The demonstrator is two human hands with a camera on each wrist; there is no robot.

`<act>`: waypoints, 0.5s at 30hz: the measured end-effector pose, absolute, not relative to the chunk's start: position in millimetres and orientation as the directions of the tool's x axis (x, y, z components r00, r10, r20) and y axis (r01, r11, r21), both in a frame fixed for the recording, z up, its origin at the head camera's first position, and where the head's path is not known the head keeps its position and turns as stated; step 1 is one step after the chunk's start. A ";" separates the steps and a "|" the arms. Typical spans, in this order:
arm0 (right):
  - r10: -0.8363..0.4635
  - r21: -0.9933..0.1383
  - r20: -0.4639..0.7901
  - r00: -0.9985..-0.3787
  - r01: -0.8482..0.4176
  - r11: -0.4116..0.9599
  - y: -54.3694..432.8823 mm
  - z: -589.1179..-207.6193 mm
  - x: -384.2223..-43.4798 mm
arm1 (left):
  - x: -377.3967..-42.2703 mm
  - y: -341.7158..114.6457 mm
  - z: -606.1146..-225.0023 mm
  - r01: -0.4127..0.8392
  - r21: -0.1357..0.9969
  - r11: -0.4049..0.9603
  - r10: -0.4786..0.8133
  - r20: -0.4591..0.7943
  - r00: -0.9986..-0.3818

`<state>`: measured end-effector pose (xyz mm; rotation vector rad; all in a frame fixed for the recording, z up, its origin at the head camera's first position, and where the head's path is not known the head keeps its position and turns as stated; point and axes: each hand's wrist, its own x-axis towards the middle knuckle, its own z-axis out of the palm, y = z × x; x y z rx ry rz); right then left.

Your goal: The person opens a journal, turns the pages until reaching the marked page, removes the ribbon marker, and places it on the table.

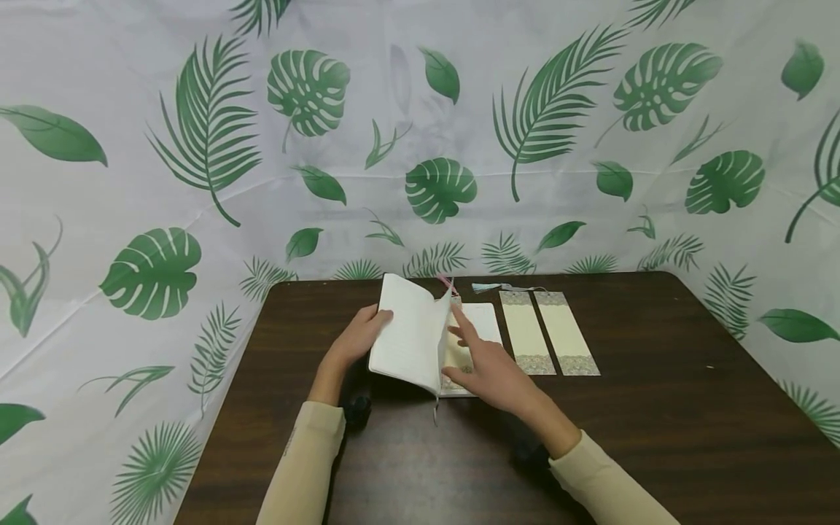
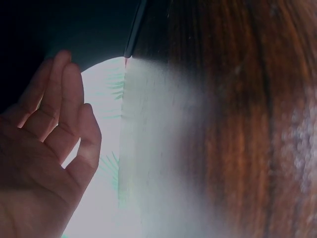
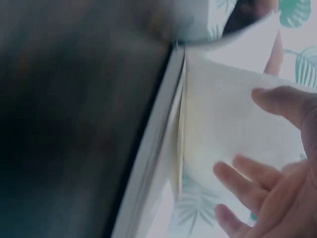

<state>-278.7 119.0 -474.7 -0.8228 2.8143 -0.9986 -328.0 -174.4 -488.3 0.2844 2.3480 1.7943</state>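
An open notebook with blank white pages stands partly lifted, its left part tilted up from the table. My left hand holds that raised part at its outer edge, thumb on the page and fingers behind. In the left wrist view its fingers look nearly straight. My right hand is over the notebook's right side, fingers spread and loosely bent, close to a standing page. Whether it touches that page I cannot tell. Partly hidden behind this hand, a cream bookmark with a pink tassel lies on the right page.
Two more cream bookmarks with patterned ends lie side by side right of the notebook, a pale blue tassel above them. The dark wooden table meets a leaf-print cloth at its back edge. A thin ribbon hangs below the spine.
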 end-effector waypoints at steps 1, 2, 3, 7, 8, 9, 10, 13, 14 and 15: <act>-0.523 -0.596 0.131 -0.842 -0.488 0.638 116.4 -475.8 -276.4 | -328.1 -174.3 -487.7 0.046 0.966 0.253 0.257 -0.021 -0.966; -0.550 -0.592 0.128 -0.825 -0.508 0.625 113.9 -476.3 -274.1 | -328.3 -174.1 -487.5 0.044 0.968 0.249 0.256 -0.022 -0.966; -0.574 -0.587 0.122 -0.810 -0.525 0.616 111.6 -477.0 -271.7 | -328.1 -174.0 -487.0 0.041 0.968 0.247 0.256 -0.024 -0.966; -0.645 -0.559 0.074 -0.761 -0.567 0.605 105.1 -479.6 -262.4 | -327.1 -174.4 -486.5 0.031 0.965 0.259 0.253 -0.037 -0.967; -0.661 -0.549 0.060 -0.748 -0.578 0.604 103.7 -480.6 -260.5 | -327.2 -174.3 -486.6 0.029 0.963 0.267 0.251 -0.040 -0.967; -0.672 -0.539 0.045 -0.739 -0.584 0.607 102.6 -481.7 -258.8 | -326.9 -174.4 -486.4 0.028 0.961 0.273 0.251 -0.043 -0.967; -0.682 -0.530 0.033 -0.730 -0.591 0.608 101.6 -482.5 -257.3 | -326.8 -174.1 -486.3 0.026 0.961 0.276 0.249 -0.045 -0.967; -0.715 -0.492 0.035 -0.699 -0.634 0.596 99.5 -484.2 -254.8 | -327.5 -173.8 -486.2 0.028 0.963 0.270 0.253 -0.043 -0.966; -0.720 -0.484 0.034 -0.693 -0.642 0.595 99.2 -484.0 -254.3 | -327.7 -174.1 -486.4 0.033 0.963 0.266 0.253 -0.037 -0.967; -0.726 -0.479 0.034 -0.686 -0.649 0.591 99.1 -483.5 -254.1 | -327.8 -174.8 -486.7 0.038 0.965 0.261 0.253 -0.031 -0.967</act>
